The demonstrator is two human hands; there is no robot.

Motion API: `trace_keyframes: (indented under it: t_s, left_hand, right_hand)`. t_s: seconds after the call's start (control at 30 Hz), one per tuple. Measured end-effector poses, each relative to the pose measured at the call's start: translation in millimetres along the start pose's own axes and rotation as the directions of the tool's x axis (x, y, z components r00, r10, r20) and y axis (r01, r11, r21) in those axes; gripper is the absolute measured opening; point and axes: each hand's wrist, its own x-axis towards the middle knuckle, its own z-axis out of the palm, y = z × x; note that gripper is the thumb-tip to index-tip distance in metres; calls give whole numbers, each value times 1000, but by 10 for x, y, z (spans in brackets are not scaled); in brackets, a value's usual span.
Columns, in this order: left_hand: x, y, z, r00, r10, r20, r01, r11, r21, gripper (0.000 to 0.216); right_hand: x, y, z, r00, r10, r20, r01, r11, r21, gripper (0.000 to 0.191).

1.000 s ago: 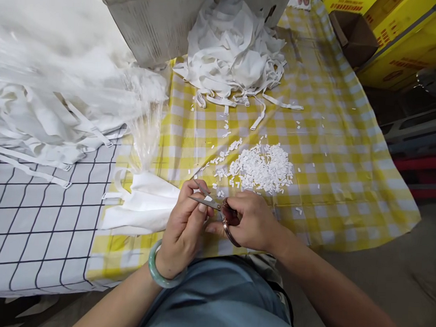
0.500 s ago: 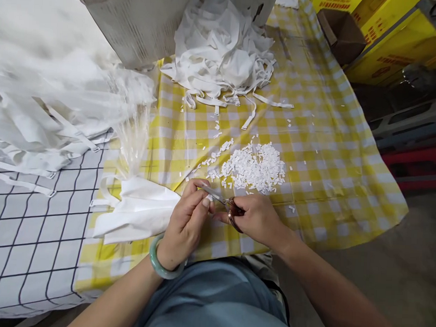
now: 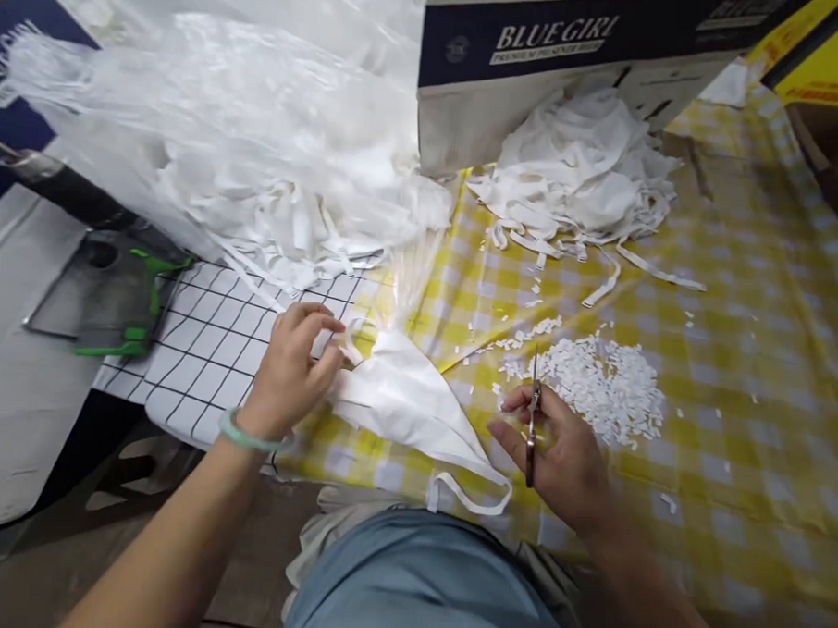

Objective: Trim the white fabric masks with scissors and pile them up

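Observation:
A white cloth garment piece point(image 3: 408, 388) with thin straps lies in front of me, one strap point(image 3: 476, 506) looping toward the table's near edge. My left hand point(image 3: 292, 369), a green bangle on its wrist, is at the piece's left end beside another strap loop. Its fingers are curled, with thumb and forefinger apart; whether they touch the strap is hard to see. In my right hand point(image 3: 558, 450) is a pair of scissors point(image 3: 532, 430), blades together and pointing away from me. Close by lies a heap of small white snippets point(image 3: 600, 387).
A pile of white strapped pieces point(image 3: 585, 168) rests against a printed carton point(image 3: 462, 121). Clear plastic bags point(image 3: 261, 113) with more white pieces fill the back left. A grey-green tool point(image 3: 121, 292) stands at far left. Yellow checked cloth point(image 3: 731, 476) covers the table.
My view has swung left. My left hand has let go of the garment's right end and moved to its left end. The scissors have come away from the left hand, and their blades now point forward.

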Motion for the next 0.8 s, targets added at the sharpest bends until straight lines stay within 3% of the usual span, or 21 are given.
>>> trace_keyframes:
  t_s: [0.1, 0.23, 0.33, 0.43, 0.5, 0.57, 0.63, 0.67, 0.73, 0.8]
  left_hand:
    - [243, -293, 101, 996, -39, 83, 39, 999, -2, 18]
    - [387, -138, 127, 987, 45, 154, -25, 991, -131, 13]
    - [364, 119, -181, 985, 5, 170, 65, 911, -407, 15]
    - [266, 263, -650, 982, -97, 160, 179, 732, -658, 11]
    - [151, 258, -922, 985, -168, 38, 147, 704, -695, 8]
    - [-9, 180, -1082, 974, -221, -45, 142, 757, -637, 10]
    - [-204, 61, -1097, 963, -255, 84, 262, 829, -494, 11]
    - [-304, -4, -1053, 937, -272, 219, 343, 840, -421, 13]
    - [-491, -117, -893, 814, -277, 511, 490, 800, -347, 19]
    - [-632, -187, -700, 689, -224, 690, 609, 694, -383, 20]
  right_hand:
    - [133, -229, 202, 996, -79, -39, 81, 995, 53, 27]
    - [459, -548, 481, 985, -167, -43, 172, 977, 124, 22]
    - [733, -734, 659, 971, -221, 89, 195, 951, 239, 26]
    - [904, -885, 725, 922, -309, 236, 222, 917, 331, 17]
    - [911, -955, 676, 926, -355, 127, 293, 889, 351, 13]
    - [825, -961, 576, 909, -407, -90, 415, 863, 288, 15]
    - [670, -880, 483, 847, -505, -168, 529, 832, 166, 17]
    - [578, -807, 457, 824, -554, -118, 566, 816, 121, 17]
    - [392, -623, 450, 812, -581, 57, 576, 813, 87, 18]
    - [239, -442, 484, 843, -506, 181, 500, 862, 83, 15]
